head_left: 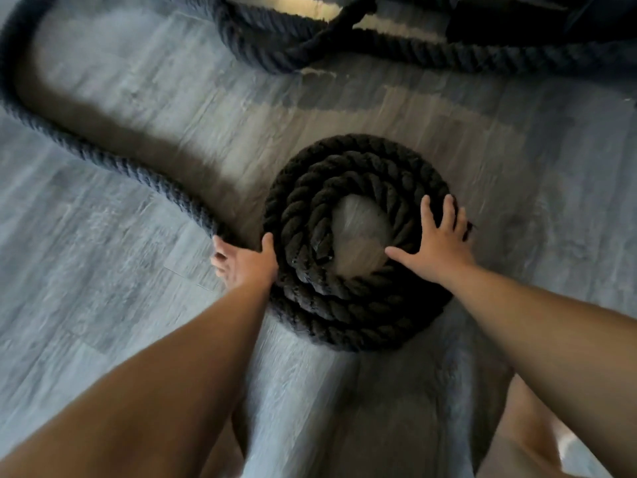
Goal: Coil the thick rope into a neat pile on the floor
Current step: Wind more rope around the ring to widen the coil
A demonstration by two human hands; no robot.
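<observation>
While my left hand (pixel 244 262) grips the thick rope (pixel 348 315) where its loose length meets the coil on the floor (pixel 120 305), my right hand (pixel 439 241) rests on the coil's right side, fingers (pixel 427 212) spread flat

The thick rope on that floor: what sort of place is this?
Probably a workout room or home gym: the thick rope looks like a battle rope, on a grey plank floor, with dark gear behind.
</observation>
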